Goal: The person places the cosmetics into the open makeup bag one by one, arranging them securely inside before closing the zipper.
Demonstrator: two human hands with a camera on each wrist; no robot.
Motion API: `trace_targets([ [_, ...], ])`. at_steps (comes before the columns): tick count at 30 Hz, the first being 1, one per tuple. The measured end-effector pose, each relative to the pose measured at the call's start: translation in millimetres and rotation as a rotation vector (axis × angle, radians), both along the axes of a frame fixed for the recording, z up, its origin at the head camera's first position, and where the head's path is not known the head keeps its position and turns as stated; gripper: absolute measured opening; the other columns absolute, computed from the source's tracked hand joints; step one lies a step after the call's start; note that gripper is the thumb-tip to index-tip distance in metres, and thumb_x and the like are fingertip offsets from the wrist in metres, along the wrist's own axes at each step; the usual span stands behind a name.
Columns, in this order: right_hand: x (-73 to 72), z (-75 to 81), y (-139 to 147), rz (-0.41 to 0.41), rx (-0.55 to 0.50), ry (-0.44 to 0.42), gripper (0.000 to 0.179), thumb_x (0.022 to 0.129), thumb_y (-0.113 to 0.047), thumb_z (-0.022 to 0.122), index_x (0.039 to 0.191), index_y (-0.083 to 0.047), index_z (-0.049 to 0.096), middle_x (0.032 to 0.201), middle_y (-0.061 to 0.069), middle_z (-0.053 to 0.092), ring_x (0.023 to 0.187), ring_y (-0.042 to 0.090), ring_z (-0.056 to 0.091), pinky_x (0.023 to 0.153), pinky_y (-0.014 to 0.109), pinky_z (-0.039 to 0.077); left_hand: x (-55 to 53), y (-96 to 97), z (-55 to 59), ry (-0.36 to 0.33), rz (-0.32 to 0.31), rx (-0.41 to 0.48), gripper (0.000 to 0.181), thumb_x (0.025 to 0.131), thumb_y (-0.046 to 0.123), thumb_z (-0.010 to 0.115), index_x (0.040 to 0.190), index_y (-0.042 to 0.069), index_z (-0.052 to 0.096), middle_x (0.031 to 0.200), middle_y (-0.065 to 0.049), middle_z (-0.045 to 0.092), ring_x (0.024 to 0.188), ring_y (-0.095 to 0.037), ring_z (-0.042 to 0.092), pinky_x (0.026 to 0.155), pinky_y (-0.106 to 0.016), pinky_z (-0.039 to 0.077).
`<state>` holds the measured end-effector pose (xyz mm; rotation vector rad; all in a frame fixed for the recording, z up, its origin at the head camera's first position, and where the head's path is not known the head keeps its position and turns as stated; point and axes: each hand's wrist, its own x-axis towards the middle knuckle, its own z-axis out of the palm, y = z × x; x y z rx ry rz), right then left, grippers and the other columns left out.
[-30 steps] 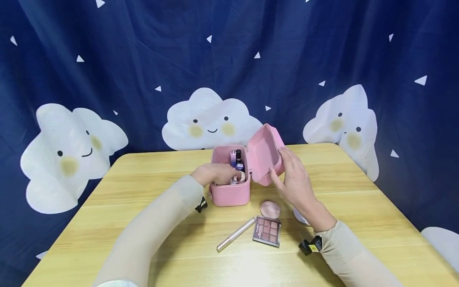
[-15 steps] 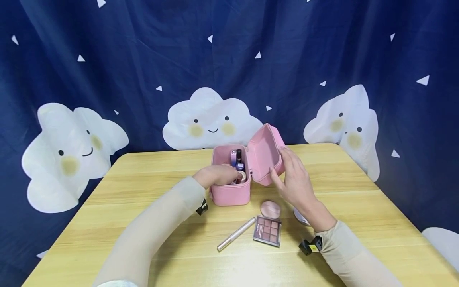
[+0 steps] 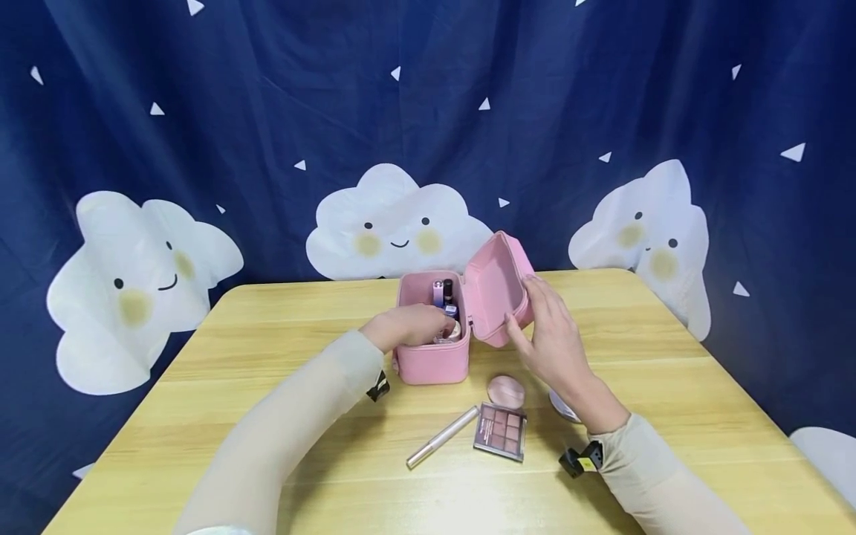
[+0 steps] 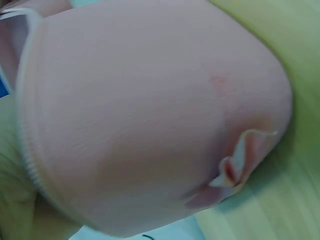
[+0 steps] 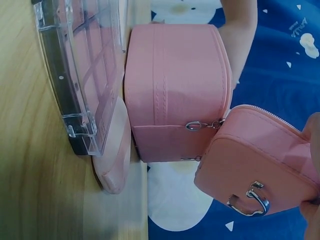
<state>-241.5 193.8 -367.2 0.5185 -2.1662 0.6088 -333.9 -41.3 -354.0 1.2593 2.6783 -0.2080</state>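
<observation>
A pink makeup case [image 3: 435, 365] stands on the table with its lid [image 3: 493, 286] swung out to the right. My left hand [image 3: 411, 325] reaches into the case from the left; its fingertips are mostly hidden among the contents. Beside those fingers lies a small round pale item [image 3: 456, 332]. Behind it stand a purple tube [image 3: 438, 293], a black-capped tube [image 3: 448, 288] and a dark blue item [image 3: 451, 310]. With thumb and fingers, my right hand [image 3: 551, 338] grips the lid's edge. The left wrist view shows the case's side wall [image 4: 140, 110] with a bow [image 4: 232, 170].
In front of the case lie a round pink item [image 3: 506, 391], an eyeshadow palette [image 3: 500, 432] and a slim silvery tube [image 3: 443, 437]. Partly under my right wrist is a round white-and-silver item [image 3: 563, 406]. A dark blue curtain [image 3: 267, 96] hangs behind the wooden table [image 3: 321, 461].
My left hand shifts slightly inside the case, its fingertips moving a little among the items. The right hand keeps its grip on the lid. The head view drifts a little.
</observation>
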Motion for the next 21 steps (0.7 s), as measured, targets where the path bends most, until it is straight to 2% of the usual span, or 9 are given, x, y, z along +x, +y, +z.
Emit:
trace_targets([
  [3,0.3,0.6,-0.2,-0.001,0.002,0.001,0.061,0.088,-0.022,0.063,0.140,0.004,0.045,0.140,0.023,0.048,0.130,0.037,0.045,0.107,0.053,0.037,2.9,-2.1,8.1,0.016,0.023,0.022,0.014,0.096,0.013,0.059,0.107,0.019,0.066,0.099,-0.001,0.065,0.096,-0.019,0.062,0.087,-0.033,0.050],
  [8,0.1,-0.3,0.1,-0.004,0.005,0.001,0.061,0.088,-0.022,0.064,0.139,0.005,0.045,0.140,0.023,0.048,0.130,0.037,0.045,0.107,0.053,0.037,7.2,-9.1,16.5,0.013,0.012,0.097,0.021,0.096,0.028,0.063,0.115,0.017,0.063,0.109,-0.004,0.064,0.102,-0.019,0.060,0.091,-0.035,0.049],
  [12,-0.4,-1.9,0.6,-0.003,0.003,0.000,0.061,0.088,-0.022,0.064,0.140,0.004,0.045,0.140,0.023,0.048,0.129,0.037,0.045,0.106,0.053,0.037,13.7,-16.4,18.4,0.028,-0.027,0.201,0.025,0.098,0.027,0.060,0.120,0.015,0.062,0.112,-0.005,0.063,0.099,-0.016,0.059,0.090,-0.034,0.049],
  [16,-1.1,-2.9,0.4,-0.003,0.005,0.004,0.062,0.087,-0.022,0.065,0.140,0.004,0.045,0.140,0.023,0.048,0.130,0.038,0.045,0.106,0.054,0.037,25.3,-24.3,19.8,0.083,-0.081,0.294,0.027,0.098,0.027,0.059,0.121,0.014,0.062,0.109,-0.001,0.060,0.094,-0.012,0.057,0.086,-0.030,0.050],
  [21,-0.9,-2.0,0.3,-0.001,0.000,0.006,0.063,0.087,-0.020,0.067,0.141,0.004,0.044,0.140,0.023,0.048,0.130,0.037,0.044,0.106,0.054,0.037,43.3,-33.5,22.0,0.133,-0.161,0.370,0.026,0.097,0.027,0.062,0.119,0.014,0.062,0.111,0.000,0.059,0.102,-0.013,0.056,0.093,-0.031,0.048],
])
